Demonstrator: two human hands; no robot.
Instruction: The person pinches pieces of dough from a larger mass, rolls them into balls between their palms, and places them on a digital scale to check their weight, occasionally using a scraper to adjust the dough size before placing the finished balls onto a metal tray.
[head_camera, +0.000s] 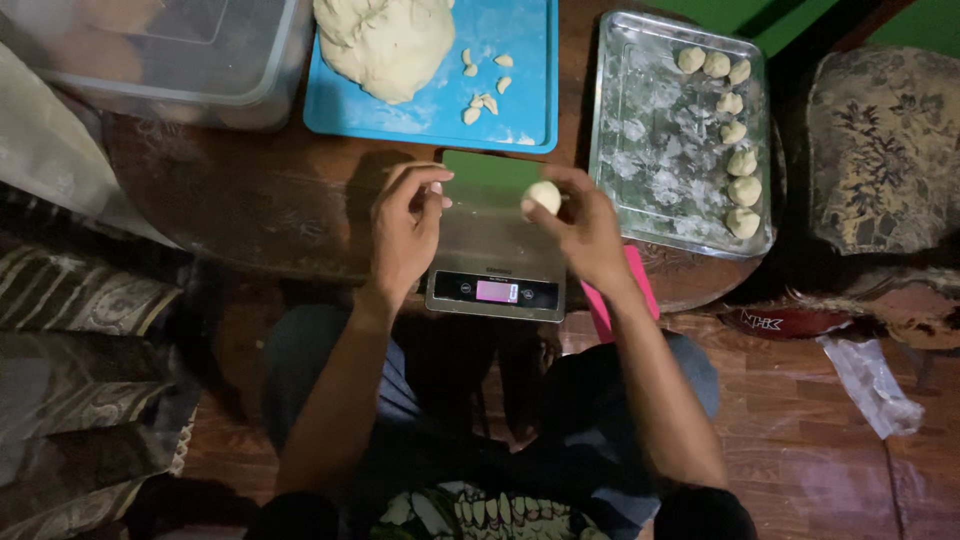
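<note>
Step in hand, as I read it: portioning dough by weight. The right hand (585, 228) pinches a small dough ball (544, 196) at its fingertips, lifted just above the digital kitchen scale (493, 262); ball not touching the platform. The left hand (405, 225) hangs beside it, thumb and forefinger pressed together at the tips — maybe nipping a tiny scrap of dough, too small to tell. Nothing lies on the scale platform.

Next move likely calls for a short carry to the right of the right hand, onto the floured metal tray (650, 150), where a column of finished dough balls (735, 135) sits along the far edge; needs a free spot, not touching neighbours. Soft piece, so a light grip or it dents.

Look of the ball: pale cream, smooth, roundish, matte. The big dough lump (388, 42) is ahead of the left hand on a blue cutting mat (520, 60), with small cut scraps (482, 95) near it. A pink scraper (640, 285) pokes out under the right wrist.
</note>
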